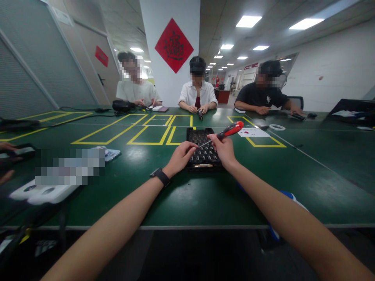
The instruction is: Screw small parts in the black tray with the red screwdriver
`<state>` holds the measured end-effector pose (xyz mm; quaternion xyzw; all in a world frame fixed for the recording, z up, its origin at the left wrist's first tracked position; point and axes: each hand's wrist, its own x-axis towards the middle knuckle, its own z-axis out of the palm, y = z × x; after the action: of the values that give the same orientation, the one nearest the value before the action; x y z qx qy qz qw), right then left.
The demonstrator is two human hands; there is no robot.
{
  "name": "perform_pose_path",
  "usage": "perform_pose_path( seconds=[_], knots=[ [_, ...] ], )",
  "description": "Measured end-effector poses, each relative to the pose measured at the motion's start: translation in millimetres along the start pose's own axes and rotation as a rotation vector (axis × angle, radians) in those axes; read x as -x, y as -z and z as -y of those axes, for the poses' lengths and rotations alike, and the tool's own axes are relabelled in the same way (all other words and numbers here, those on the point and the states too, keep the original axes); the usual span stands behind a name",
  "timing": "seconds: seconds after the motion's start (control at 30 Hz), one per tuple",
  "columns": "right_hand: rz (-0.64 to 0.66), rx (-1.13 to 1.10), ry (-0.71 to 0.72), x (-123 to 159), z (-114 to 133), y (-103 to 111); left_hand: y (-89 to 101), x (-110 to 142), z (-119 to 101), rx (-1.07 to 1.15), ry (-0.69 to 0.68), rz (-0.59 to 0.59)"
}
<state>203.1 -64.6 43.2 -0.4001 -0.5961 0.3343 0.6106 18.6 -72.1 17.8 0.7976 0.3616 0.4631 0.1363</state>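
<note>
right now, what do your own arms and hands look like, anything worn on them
Both are bare: no glove on the left hand or the right hand, and no sleeve in view on the left arm or right arm. The left wrist wears a black band, seemingly a watch; nothing shows on the right wrist.

right hand point(225, 151): red-black screwdriver point(234, 128), tilted | left hand point(179, 159): at its tip | open black case point(217, 165) beneath, on green table point(187, 207)

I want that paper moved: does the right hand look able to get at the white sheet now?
Probably, once freed: the right hand grips the screwdriver, but nothing else seems to bar the way to the white sheet.
</note>
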Motion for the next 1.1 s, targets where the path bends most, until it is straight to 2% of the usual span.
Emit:
perform_pose_path(
  seconds=[0.07,0.2,0.37,0.47,0.67,0.9,1.1],
  knots=[
    [-0.062,0.073,0.02,-1,-3,3,1.3,-1,5,-0.052,0.017,-0.05],
    [-0.024,0.186,0.114,0,-9,7,0.8,-1,21,-0.17,0.095,-0.093],
    [-0.008,0.115,-0.049,-2,-11,8,-6.4,1,41,-0.172,0.259,-0.063],
    [-0.042,0.083,-0.038,-5,-13,10,-8.9,2,45,-0.095,0.336,0.002],
    [-0.08,0.038,-0.009,-14,-21,13,-8.2,2,43,-0.015,0.339,0.002],
    [-0.054,-0.074,0.02,-18,-24,15,-9.3,1,44,0.008,0.359,-0.003],
    [0.071,-0.095,-0.113,-23,-32,17,-8.6,2,41,0.017,0.362,-0.009]
  ],
)
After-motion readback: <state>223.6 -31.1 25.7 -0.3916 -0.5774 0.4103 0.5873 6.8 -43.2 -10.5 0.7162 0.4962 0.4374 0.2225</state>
